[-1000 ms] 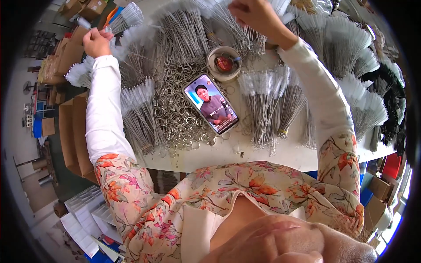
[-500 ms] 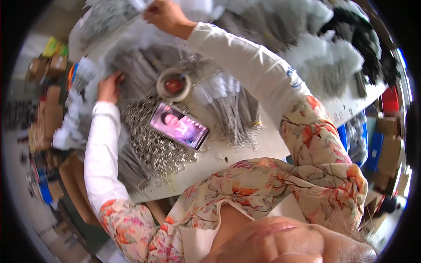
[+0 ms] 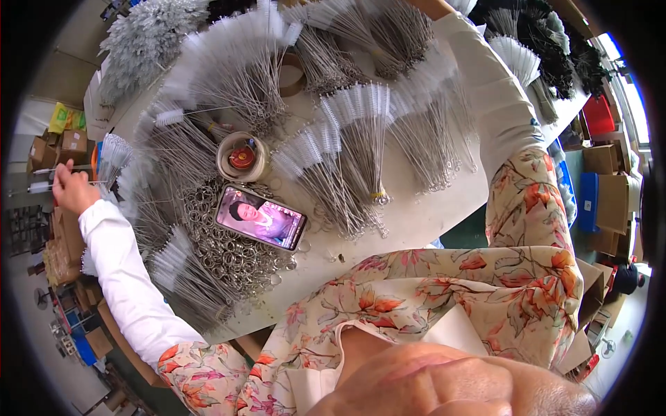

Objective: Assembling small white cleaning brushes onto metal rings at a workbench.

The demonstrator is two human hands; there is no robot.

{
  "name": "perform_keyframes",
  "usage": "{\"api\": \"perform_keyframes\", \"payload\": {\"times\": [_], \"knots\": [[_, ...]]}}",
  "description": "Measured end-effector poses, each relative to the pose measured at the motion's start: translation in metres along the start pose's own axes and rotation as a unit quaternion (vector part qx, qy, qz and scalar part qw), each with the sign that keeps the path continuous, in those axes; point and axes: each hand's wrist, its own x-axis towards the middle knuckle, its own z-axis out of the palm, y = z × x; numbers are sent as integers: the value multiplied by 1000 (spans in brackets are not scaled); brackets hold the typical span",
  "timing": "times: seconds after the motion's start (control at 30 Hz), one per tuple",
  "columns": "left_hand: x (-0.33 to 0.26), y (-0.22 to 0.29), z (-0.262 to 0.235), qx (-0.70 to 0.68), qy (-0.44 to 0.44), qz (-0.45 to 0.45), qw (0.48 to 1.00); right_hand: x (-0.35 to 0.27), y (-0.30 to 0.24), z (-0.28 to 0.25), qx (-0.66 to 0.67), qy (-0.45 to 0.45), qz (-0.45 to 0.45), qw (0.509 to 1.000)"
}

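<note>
My left hand (image 3: pixel 69 188) reaches out to the table's far left edge, fingers closed on thin wire brushes (image 3: pixel 105 165) with white bristles. My right arm in a white sleeve (image 3: pixel 496 104) stretches to the top of the picture, and the hand itself is cut off by the rim. Between my arms the white table (image 3: pixel 416 222) is covered with bundles of white-bristled wire brushes (image 3: pixel 361 139). A heap of metal rings (image 3: pixel 229 260) lies near my left arm.
A phone (image 3: pixel 260 218) with a lit screen rests on the rings. Behind it stands a tape roll with a red item inside (image 3: pixel 241 158), and a brown roll (image 3: pixel 291 73) farther back. Black brushes (image 3: pixel 555 41) lie at the top right. Cardboard boxes (image 3: pixel 610 187) surround the table.
My head has turned, so the table now sits tilted in view. My left hand has moved out to the left edge. My right hand has gone beyond the top rim.
</note>
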Motion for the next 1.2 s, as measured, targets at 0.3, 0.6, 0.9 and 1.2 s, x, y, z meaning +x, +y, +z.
{"api": "perform_keyframes", "payload": {"times": [0.3,0.6,0.9,1.2], "knots": [[-122,78,-28,-54,-179,-237,953,-14,6,14,-64,-34,93,993],[-168,104,-49,-112,-158,-300,934,21,-42,15,497,8,72,865],[-239,130,-57,-134,-163,-280,936,-33,-121,69,82,-246,-40,965],[-253,95,-84,-373,-157,-377,833,23,-65,72,-87,-75,-20,993]]}}
